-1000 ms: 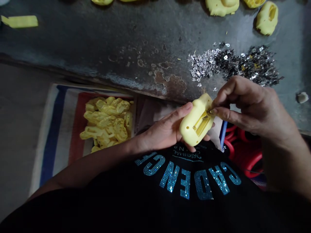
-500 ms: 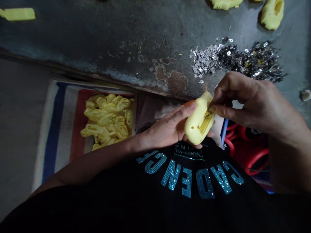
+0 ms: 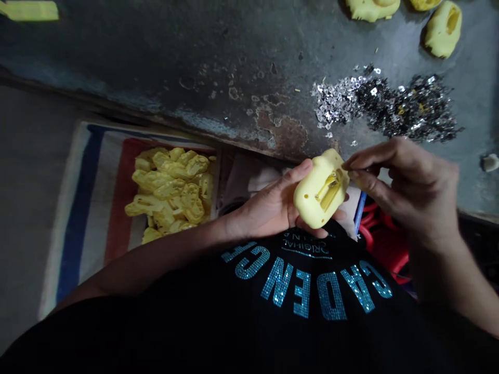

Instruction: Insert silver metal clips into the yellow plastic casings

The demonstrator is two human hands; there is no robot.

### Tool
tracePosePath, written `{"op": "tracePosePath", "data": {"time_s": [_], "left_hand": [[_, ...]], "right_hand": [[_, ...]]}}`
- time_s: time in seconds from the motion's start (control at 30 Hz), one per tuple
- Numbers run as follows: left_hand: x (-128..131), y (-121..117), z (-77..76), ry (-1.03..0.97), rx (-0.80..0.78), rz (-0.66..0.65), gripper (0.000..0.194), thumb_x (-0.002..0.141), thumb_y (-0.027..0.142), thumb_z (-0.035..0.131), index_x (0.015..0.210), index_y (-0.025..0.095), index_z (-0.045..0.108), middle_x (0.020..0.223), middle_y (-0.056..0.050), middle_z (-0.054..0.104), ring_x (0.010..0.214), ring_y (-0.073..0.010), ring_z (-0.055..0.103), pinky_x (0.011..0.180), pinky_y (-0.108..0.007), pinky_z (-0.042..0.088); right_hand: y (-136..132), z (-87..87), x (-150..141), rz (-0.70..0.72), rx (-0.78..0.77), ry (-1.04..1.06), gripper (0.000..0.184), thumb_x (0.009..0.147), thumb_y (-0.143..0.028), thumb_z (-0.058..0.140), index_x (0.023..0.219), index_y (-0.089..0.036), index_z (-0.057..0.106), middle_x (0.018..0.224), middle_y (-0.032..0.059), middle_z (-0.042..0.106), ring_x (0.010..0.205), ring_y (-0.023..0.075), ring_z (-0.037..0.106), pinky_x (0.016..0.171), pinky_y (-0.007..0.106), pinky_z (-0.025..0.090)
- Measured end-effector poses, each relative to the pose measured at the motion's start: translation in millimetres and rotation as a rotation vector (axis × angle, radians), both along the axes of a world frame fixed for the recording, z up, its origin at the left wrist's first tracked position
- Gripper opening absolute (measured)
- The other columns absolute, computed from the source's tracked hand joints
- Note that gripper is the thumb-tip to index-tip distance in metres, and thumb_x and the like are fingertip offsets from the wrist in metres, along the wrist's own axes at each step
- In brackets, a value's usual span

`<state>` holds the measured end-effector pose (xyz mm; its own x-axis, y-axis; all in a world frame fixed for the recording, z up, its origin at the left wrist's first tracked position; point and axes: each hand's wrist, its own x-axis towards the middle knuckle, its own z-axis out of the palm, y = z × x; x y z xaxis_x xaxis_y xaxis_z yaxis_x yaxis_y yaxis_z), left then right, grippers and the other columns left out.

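My left hand [image 3: 268, 209] is wrapped round a yellow plastic shell [image 3: 306, 205], thumb along its upper left side and fingers beneath. The shell has a long rectangular recess facing up, with small metal bits showing inside, and small round holes at its end. At the shell's right edge, my right hand [image 3: 417, 189] has thumb and forefinger pinched together. Whatever lies between those fingertips is too small to make out. Just beyond the right hand, a pile of small shiny metal plates [image 3: 413, 111] lies on the dark worktable [image 3: 156, 62].
Further yellow shells [image 3: 442, 34] sit at the table's far right. A yellow strip-like piece [image 3: 33, 10] lies far left. Below the table edge, yellow plastic parts [image 3: 171, 187] fill a box beside a striped sheet [image 3: 80, 208]. Red rounded items [image 3: 384, 241] are at lower right.
My right hand has shifted down and slightly right, its fingertips now at the shell's outer edge instead of over the recess. The shell has turned so the recess faces up more.
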<state>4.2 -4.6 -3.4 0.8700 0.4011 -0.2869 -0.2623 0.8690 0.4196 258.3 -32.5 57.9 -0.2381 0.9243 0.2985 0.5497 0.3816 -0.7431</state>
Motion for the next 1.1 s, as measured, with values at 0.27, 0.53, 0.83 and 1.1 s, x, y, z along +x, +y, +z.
{"op": "tracePosePath", "data": {"time_s": [0.27, 0.53, 0.83, 1.1], "left_hand": [[0, -2, 0.8, -0.009, 0.04, -0.005, 0.079, 0.1, 0.078, 0.085, 0.159, 0.027, 0.072, 0.143, -0.016, 0.086, 0.117, -0.0367, 0.09, 0.072, -0.035, 0.075], [1, -6, 3.4, -0.036, 0.115, 0.022, 0.083, 0.103, 0.077, 0.084, 0.166, 0.025, 0.065, 0.137, -0.016, 0.087, 0.109, -0.0346, 0.091, 0.07, -0.035, 0.075], [-9, -15, 6.2, 0.166, 0.323, 0.197, 0.091, 0.098, 0.059, 0.1, 0.174, 0.028, 0.06, 0.138, -0.013, 0.089, 0.11, -0.027, 0.09, 0.084, -0.028, 0.07], [-43, -9, 18.7, 0.297, 0.6, 0.257, 0.088, 0.099, 0.059, 0.097, 0.176, 0.027, 0.068, 0.136, -0.013, 0.089, 0.111, -0.0259, 0.085, 0.091, -0.029, 0.064]], "right_hand": [[-14, -16.8, -10, 0.012, 0.29, -0.233, 0.027, 0.109, -0.017, 0.078, 0.122, -0.037, 0.091, 0.11, 0.0051, 0.088, 0.089, 0.0252, 0.08, 0.077, 0.044, 0.065], [1, -14.7, 4, 0.002, -0.056, 0.054, 0.035, 0.105, -0.044, 0.093, 0.138, -0.037, 0.086, 0.126, 0.006, 0.087, 0.112, 0.0302, 0.081, 0.09, 0.048, 0.07], [11, -9.5, -9, 0.107, 0.028, -0.05, 0.052, 0.101, -0.048, 0.094, 0.147, -0.031, 0.079, 0.133, 0.0089, 0.084, 0.114, 0.0309, 0.08, 0.089, 0.045, 0.071], [9, -34.6, -36, -0.038, 0.316, 0.061, 0.058, 0.101, -0.03, 0.091, 0.157, -0.032, 0.073, 0.141, 0.0105, 0.08, 0.117, 0.0307, 0.076, 0.085, 0.047, 0.07]]}}
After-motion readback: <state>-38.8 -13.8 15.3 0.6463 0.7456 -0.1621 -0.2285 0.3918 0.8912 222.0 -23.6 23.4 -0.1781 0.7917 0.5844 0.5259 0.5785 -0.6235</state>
